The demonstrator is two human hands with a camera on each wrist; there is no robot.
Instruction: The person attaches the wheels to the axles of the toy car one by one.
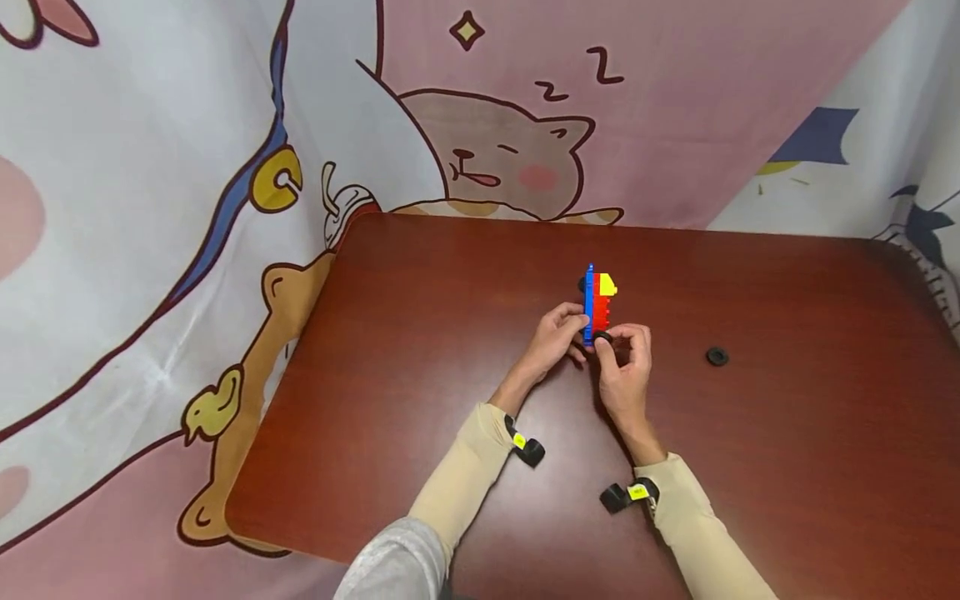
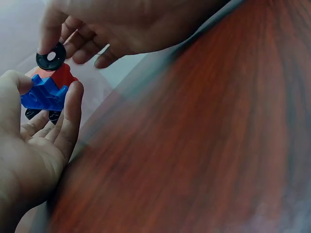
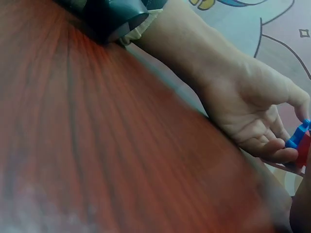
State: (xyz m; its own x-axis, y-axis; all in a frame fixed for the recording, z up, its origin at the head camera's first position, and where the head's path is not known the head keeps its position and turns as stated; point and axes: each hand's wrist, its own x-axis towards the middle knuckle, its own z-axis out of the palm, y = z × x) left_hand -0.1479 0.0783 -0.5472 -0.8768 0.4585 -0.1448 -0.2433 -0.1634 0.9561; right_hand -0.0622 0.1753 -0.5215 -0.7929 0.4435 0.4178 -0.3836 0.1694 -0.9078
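My left hand (image 1: 553,340) grips a toy brick car (image 1: 589,304), thumb on one side of its blue base and fingers on the other. Red bricks sit on that base, with a yellow block (image 1: 607,285) at the far end. The left wrist view shows black wheels (image 2: 54,116) under the base. Between thumb and fingers of my right hand (image 1: 628,375) is a black wheel (image 2: 43,62) with a pale hole in its middle, held close over the car's near end. In the right wrist view the left hand (image 3: 248,109) holds the car's blue edge, the rest being cut off.
Another black wheel (image 1: 717,357) lies flat on the brown wooden table (image 1: 810,417), to the right of my right hand. Behind the table and along its left side hangs a cartoon-print cloth (image 1: 660,100).
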